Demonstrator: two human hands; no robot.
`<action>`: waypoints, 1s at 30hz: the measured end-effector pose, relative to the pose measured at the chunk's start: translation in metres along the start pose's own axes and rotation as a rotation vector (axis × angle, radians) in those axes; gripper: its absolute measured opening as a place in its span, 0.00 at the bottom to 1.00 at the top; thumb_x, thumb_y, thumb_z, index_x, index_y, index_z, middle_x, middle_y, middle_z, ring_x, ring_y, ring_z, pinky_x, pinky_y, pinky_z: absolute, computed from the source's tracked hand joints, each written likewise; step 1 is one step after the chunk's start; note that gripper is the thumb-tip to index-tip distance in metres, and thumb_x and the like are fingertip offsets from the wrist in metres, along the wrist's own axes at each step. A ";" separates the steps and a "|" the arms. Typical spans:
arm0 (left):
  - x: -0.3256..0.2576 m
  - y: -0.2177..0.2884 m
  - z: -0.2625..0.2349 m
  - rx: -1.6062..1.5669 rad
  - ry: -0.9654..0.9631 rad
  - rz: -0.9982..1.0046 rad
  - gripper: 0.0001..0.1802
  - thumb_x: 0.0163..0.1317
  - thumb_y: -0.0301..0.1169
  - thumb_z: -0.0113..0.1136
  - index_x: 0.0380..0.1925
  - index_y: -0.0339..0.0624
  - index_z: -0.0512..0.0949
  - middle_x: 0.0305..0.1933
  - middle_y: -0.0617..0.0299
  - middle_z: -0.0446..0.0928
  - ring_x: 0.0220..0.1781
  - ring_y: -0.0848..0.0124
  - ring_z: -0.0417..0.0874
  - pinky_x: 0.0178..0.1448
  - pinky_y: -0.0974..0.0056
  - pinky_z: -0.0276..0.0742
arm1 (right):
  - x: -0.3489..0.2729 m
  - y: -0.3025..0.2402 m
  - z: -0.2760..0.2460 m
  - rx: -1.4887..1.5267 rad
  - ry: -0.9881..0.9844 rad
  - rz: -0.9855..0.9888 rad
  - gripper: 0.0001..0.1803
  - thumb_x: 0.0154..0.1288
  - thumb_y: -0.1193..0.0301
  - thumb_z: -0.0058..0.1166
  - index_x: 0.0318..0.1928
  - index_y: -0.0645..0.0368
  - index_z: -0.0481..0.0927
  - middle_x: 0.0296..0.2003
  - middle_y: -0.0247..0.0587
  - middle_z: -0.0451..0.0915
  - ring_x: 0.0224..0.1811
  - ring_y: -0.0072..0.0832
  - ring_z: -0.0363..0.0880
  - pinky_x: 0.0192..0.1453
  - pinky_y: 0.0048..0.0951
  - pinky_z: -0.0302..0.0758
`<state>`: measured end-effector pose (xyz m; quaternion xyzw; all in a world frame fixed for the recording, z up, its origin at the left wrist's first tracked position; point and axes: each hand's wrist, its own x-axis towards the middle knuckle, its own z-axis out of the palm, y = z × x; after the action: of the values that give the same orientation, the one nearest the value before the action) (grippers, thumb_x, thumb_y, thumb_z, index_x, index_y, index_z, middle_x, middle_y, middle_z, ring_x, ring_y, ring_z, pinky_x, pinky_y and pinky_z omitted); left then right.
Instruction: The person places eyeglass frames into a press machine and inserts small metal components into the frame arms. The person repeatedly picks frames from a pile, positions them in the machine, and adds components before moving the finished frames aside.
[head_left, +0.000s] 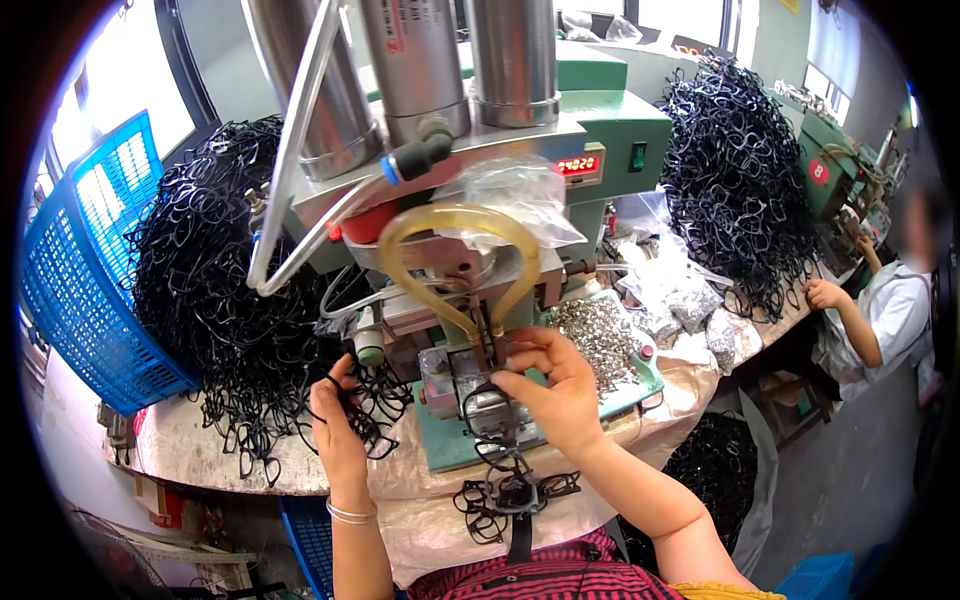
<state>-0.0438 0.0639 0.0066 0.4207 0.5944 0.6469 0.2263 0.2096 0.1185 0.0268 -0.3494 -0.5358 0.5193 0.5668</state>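
In front of me stands a green bench machine [545,345] with metal cylinders above and a looped yellowish tube [460,222] over its work spot. My right hand [555,390] is closed in a pinch at that spot, on a black eyeglass frame [480,412] held against the small metal fixture. Its fingertips are partly hidden beside the tool. To the left, my left hand [338,425] has its fingers curled round a black eyeglass frame [368,405] at the edge of the big pile. Several more black frames [510,492] lie at the table's front edge by my lap.
A tall heap of black frames [220,270] and a blue basket [95,260] stand at left. Another heap [735,190] rises at back right. A tray of small metal parts [600,340] and plastic bags [680,295] sit right of the machine. A co-worker [885,315] is at far right.
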 end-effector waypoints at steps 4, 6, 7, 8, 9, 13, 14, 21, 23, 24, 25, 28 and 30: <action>-0.015 0.022 0.000 -0.168 0.082 -0.072 0.30 0.80 0.54 0.38 0.50 0.40 0.80 0.31 0.68 0.72 0.28 0.83 0.72 0.27 0.74 0.65 | -0.003 -0.013 0.010 0.123 -0.003 0.053 0.28 0.62 0.79 0.63 0.61 0.66 0.70 0.43 0.39 0.85 0.46 0.19 0.81 0.57 0.23 0.73; -0.031 0.048 0.013 -0.078 0.065 0.387 0.23 0.79 0.47 0.45 0.44 0.38 0.78 0.33 0.64 0.72 0.28 0.76 0.76 0.28 0.73 0.71 | -0.015 -0.034 0.015 0.092 -0.027 0.025 0.28 0.63 0.79 0.63 0.62 0.66 0.69 0.44 0.39 0.85 0.47 0.18 0.81 0.57 0.23 0.73; -0.032 0.058 0.020 0.031 0.009 0.676 0.20 0.78 0.44 0.48 0.43 0.37 0.78 0.35 0.62 0.72 0.29 0.73 0.78 0.29 0.72 0.74 | -0.018 -0.037 0.015 0.073 -0.037 0.012 0.28 0.63 0.79 0.62 0.62 0.66 0.69 0.44 0.40 0.85 0.47 0.18 0.81 0.57 0.23 0.73; -0.040 0.072 0.028 -0.088 -0.120 0.739 0.13 0.69 0.37 0.62 0.43 0.37 0.81 0.37 0.55 0.79 0.34 0.66 0.83 0.38 0.67 0.79 | -0.017 -0.038 0.013 0.072 -0.047 0.023 0.27 0.64 0.78 0.62 0.62 0.66 0.69 0.44 0.40 0.85 0.47 0.19 0.81 0.57 0.23 0.73; -0.042 0.078 0.026 0.054 -0.286 0.807 0.10 0.61 0.29 0.69 0.40 0.39 0.82 0.41 0.52 0.81 0.40 0.63 0.85 0.40 0.67 0.80 | -0.014 -0.038 0.011 0.070 -0.057 0.035 0.27 0.64 0.77 0.62 0.62 0.66 0.69 0.44 0.40 0.85 0.47 0.19 0.81 0.57 0.23 0.73; -0.028 0.097 0.028 0.159 -0.290 0.833 0.14 0.53 0.20 0.73 0.40 0.38 0.83 0.44 0.49 0.82 0.41 0.61 0.86 0.44 0.63 0.84 | 0.004 -0.021 -0.015 -0.252 0.030 -0.178 0.09 0.61 0.73 0.65 0.42 0.62 0.83 0.40 0.40 0.85 0.44 0.26 0.83 0.54 0.27 0.76; -0.029 0.105 0.028 -0.001 -0.243 0.717 0.12 0.55 0.20 0.72 0.39 0.37 0.82 0.43 0.49 0.82 0.40 0.62 0.86 0.43 0.64 0.84 | 0.014 -0.014 -0.033 -0.724 0.105 -0.463 0.09 0.56 0.72 0.68 0.38 0.59 0.85 0.44 0.45 0.84 0.52 0.39 0.81 0.57 0.36 0.76; 0.006 0.131 0.039 -0.136 -0.267 0.345 0.09 0.53 0.15 0.71 0.35 0.28 0.83 0.37 0.51 0.86 0.38 0.68 0.87 0.43 0.68 0.83 | 0.019 0.061 -0.100 -1.247 0.237 -0.447 0.07 0.52 0.73 0.68 0.30 0.60 0.82 0.48 0.49 0.82 0.58 0.47 0.77 0.57 0.45 0.77; 0.008 0.134 0.034 -0.132 -0.328 0.375 0.08 0.53 0.14 0.71 0.34 0.28 0.83 0.38 0.53 0.86 0.37 0.70 0.87 0.42 0.68 0.83 | 0.020 0.057 -0.101 -1.153 0.295 -0.415 0.06 0.52 0.74 0.68 0.29 0.60 0.83 0.44 0.47 0.83 0.52 0.47 0.80 0.55 0.43 0.77; 0.011 0.128 0.029 -0.025 -0.348 0.525 0.08 0.52 0.15 0.71 0.34 0.28 0.83 0.37 0.54 0.86 0.37 0.70 0.86 0.42 0.68 0.83 | 0.018 0.054 -0.101 -1.088 0.326 -0.452 0.05 0.53 0.75 0.68 0.31 0.59 0.85 0.39 0.48 0.84 0.45 0.46 0.82 0.53 0.39 0.77; 0.001 0.133 0.025 0.017 -0.345 0.478 0.09 0.52 0.15 0.71 0.34 0.29 0.84 0.37 0.53 0.86 0.37 0.69 0.86 0.41 0.67 0.81 | 0.012 0.054 -0.104 -0.889 0.357 -0.304 0.02 0.59 0.76 0.65 0.34 0.60 0.86 0.36 0.44 0.86 0.41 0.36 0.83 0.50 0.31 0.77; -0.016 0.105 -0.005 -0.054 -0.329 0.401 0.08 0.56 0.13 0.66 0.37 0.30 0.83 0.40 0.52 0.84 0.40 0.68 0.86 0.46 0.68 0.82 | -0.009 0.066 -0.123 -0.216 0.512 -0.019 0.05 0.70 0.76 0.58 0.40 0.63 0.86 0.37 0.34 0.85 0.40 0.21 0.80 0.48 0.22 0.75; -0.019 0.083 -0.010 -0.221 -0.271 0.119 0.10 0.61 0.15 0.64 0.43 0.30 0.80 0.45 0.53 0.83 0.44 0.67 0.86 0.49 0.68 0.82 | -0.005 0.073 -0.124 -0.091 0.535 -0.070 0.08 0.72 0.76 0.56 0.46 0.64 0.85 0.38 0.33 0.84 0.39 0.19 0.78 0.48 0.20 0.74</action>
<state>-0.0241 0.0278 0.0821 0.5110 0.4579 0.6580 0.3105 0.3153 0.1492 -0.0665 -0.4803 -0.4017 0.3641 0.6895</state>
